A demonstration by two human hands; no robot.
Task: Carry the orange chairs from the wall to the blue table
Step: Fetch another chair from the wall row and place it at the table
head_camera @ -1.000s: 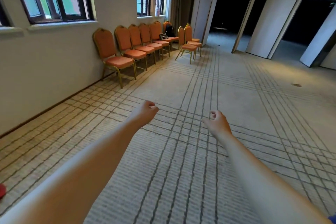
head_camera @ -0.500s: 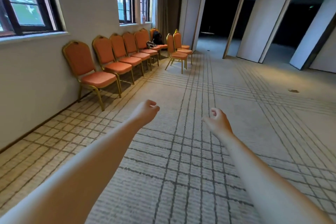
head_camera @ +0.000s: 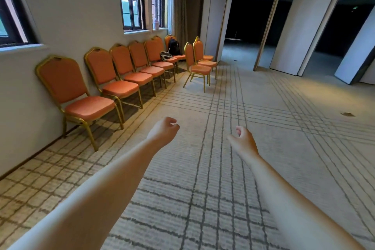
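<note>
Against the wall (head_camera: 67,12), padded gold-framed chairs (head_camera: 121,88)

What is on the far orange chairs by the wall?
A black backpack and a small grey bag sit there; the backpack partly hides its orange chair.

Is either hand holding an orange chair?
No, the left hand and right hand hang loosely curled above the carpet, clear of the nearest orange chair by the wall.
</note>
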